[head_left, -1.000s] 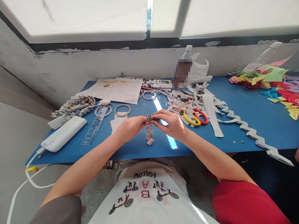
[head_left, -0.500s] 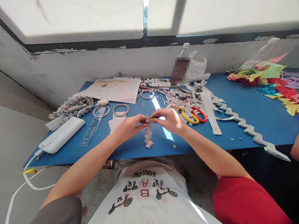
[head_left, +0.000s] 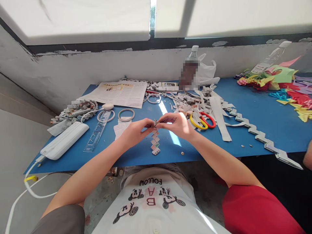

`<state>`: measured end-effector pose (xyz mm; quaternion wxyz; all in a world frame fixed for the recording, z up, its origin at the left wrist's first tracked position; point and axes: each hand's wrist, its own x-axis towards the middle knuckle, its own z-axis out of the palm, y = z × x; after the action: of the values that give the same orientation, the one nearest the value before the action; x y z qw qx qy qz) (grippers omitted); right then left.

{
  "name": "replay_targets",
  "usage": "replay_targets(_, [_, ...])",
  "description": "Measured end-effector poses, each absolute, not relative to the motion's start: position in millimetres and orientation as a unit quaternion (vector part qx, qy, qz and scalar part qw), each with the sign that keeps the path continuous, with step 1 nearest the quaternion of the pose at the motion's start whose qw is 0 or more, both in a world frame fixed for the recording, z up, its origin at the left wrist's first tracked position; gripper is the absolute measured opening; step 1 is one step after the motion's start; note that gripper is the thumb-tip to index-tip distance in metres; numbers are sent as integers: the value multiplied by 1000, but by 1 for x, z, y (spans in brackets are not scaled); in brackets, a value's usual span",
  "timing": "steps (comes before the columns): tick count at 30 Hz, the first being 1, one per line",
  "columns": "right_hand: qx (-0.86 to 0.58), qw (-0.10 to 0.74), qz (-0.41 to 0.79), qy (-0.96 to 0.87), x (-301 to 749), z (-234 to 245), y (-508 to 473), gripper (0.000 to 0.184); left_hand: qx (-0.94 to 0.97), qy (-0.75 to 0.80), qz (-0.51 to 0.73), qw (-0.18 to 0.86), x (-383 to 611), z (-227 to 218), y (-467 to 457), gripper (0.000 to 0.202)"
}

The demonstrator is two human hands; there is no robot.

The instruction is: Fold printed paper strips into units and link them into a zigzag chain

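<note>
Between my two hands is a short zigzag chain of folded newspaper [head_left: 155, 142], its lower end hanging toward me above the table's near edge. My left hand [head_left: 134, 132] pinches the top of the chain between thumb and fingers. From the other side my right hand [head_left: 175, 125] pinches the same top end, its fingertips almost touching the left ones. Fingers partly hide the small folded piece at the top. Left of my hands lie a strip of printed paper [head_left: 119, 131] and a pale ring [head_left: 126, 114].
On the blue table [head_left: 136, 158] are scissors [head_left: 198, 122], heaped paper strips [head_left: 187, 105], a newspaper sheet [head_left: 117, 94], a clear ruler [head_left: 96, 133] and a white power strip [head_left: 64, 141]. A longer paper chain [head_left: 258, 135] runs along the right. A bottle [head_left: 189, 70] stands behind. Part of another person's arm [head_left: 307, 156] shows at right.
The fingertips of both hands have shifted slightly at the top of the chain, and the small piece there sits at a different angle. Both hands keep their pinch.
</note>
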<state>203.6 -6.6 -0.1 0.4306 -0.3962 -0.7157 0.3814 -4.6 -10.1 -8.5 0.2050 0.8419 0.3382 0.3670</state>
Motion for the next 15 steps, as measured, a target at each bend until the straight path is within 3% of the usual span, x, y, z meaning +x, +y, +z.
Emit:
replay_targets(9, [-384,470,434,-666,202,-4,-5,21,666,362,421,498,2,4,-6,29])
replay_targets(15, [-391,480,424,-661,199,-7,-4,19,621,372,405,558,1,2,-3,28])
